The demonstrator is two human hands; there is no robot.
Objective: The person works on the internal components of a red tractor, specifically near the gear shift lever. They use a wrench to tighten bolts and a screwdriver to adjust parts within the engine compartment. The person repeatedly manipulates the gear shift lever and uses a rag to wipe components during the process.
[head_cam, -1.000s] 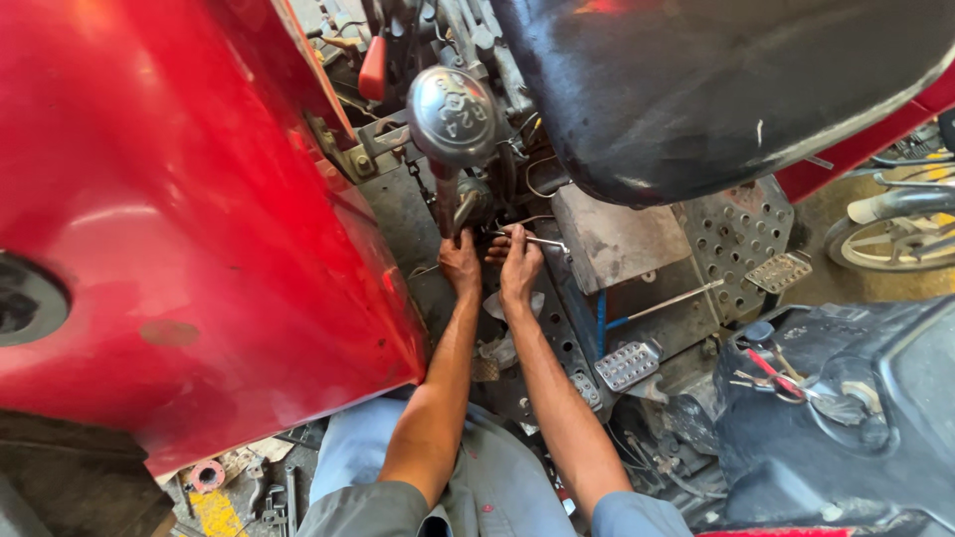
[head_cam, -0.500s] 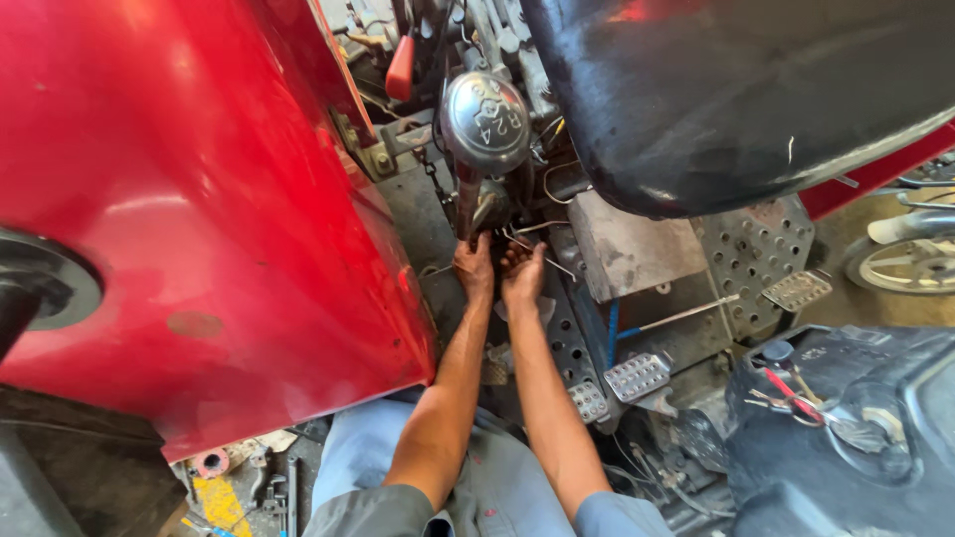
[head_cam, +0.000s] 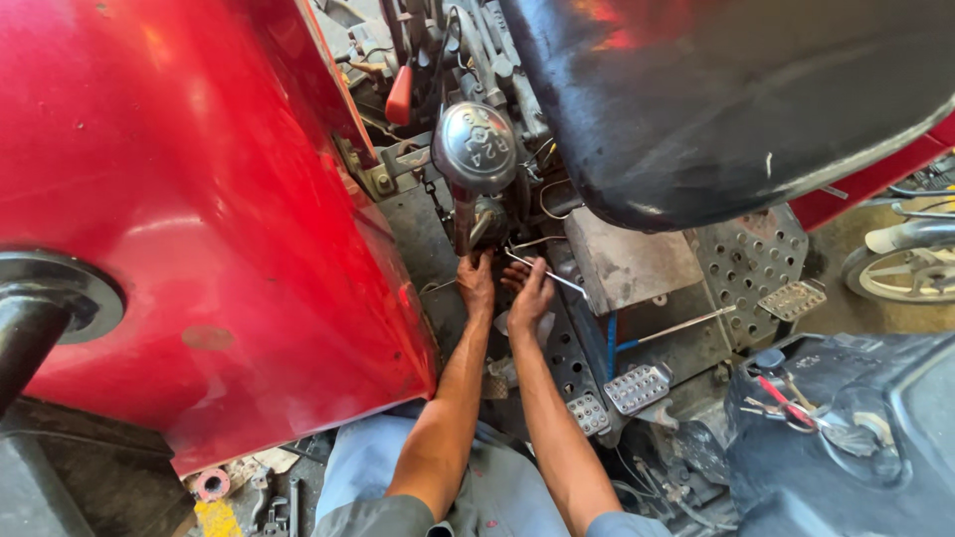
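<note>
Left hand: the left hand (head_cam: pixel 477 281) reaches up to the foot of the gear lever (head_cam: pixel 464 221), fingers curled at its base; whether they actually clamp anything I cannot tell from here.
Right hand: the right hand (head_cam: pixel 530 293) sits just beside the left, fingers partly spread and touching a thin metal rod (head_cam: pixel 542 272) that runs across in front of it; a firm hold cannot be made out.
Gear lever: upright in the middle of the machine, its round grey knob (head_cam: pixel 476 146) above both hands.
Fender: a big red fender (head_cam: pixel 179 199) fills the left side, close by the left forearm.
Seat: a black seat (head_cam: pixel 716 89) overhangs the top right.
Pedals: studded metal pedals (head_cam: pixel 637 388) lie right of the right forearm.
Footplate: a perforated plate (head_cam: pixel 746 264) sits under the seat.
</note>
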